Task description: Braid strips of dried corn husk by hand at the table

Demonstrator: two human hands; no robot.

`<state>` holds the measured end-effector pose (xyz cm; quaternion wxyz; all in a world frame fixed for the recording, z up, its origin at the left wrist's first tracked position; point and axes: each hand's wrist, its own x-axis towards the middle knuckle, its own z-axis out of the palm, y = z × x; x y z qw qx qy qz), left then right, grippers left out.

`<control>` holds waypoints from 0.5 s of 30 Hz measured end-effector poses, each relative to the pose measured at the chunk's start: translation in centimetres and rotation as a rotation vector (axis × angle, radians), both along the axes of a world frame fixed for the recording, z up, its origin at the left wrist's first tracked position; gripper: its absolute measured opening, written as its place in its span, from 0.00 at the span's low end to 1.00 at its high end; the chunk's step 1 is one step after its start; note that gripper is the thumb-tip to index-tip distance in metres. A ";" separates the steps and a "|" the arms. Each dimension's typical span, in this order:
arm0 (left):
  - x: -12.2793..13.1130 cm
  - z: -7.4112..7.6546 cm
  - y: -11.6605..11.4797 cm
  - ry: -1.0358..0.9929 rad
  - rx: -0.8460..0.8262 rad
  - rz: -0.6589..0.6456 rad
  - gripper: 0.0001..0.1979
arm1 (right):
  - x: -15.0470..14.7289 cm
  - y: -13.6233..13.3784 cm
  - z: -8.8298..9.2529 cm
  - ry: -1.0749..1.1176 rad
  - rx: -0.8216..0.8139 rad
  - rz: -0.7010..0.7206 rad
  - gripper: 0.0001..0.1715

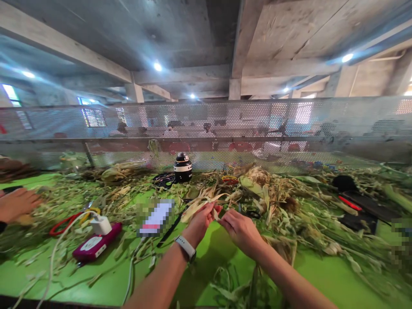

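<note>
Above the green table my left hand (200, 223) is closed, pinching dry corn husk (197, 205). The pale strips fan out beyond its fingers toward the back. My right hand (240, 227) is closed as well, its fingertips on a narrow end of the same husk just right of the left hand. Both hands hide part of the husk between them. Black-handled scissors (252, 213) lie partly covered behind my right hand. A big heap of dry husks (268, 193) spreads behind and to the right.
A lit phone (157, 218) and a purple power strip (96, 242) with a white charger (101, 225) lie left, cables trailing forward. A black jar (183, 168) stands by the perforated metal screen (206, 124). Another person's hand (19, 205) is at far left.
</note>
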<state>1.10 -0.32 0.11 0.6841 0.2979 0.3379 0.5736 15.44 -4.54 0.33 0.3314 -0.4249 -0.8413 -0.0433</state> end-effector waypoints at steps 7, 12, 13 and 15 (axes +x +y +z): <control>0.1 -0.4 -0.1 0.046 0.160 0.040 0.08 | 0.2 0.2 0.0 0.117 -0.132 -0.100 0.19; 0.8 -0.6 -0.9 0.184 0.293 0.005 0.11 | -0.4 0.7 -1.0 0.337 -0.330 -0.044 0.13; 0.9 -0.6 -1.0 0.185 0.298 -0.001 0.10 | -0.5 0.8 -1.2 0.371 -0.335 -0.029 0.13; 1.0 -0.5 -1.1 0.165 0.277 0.006 0.11 | -0.6 0.9 -1.5 0.387 -0.286 -0.011 0.12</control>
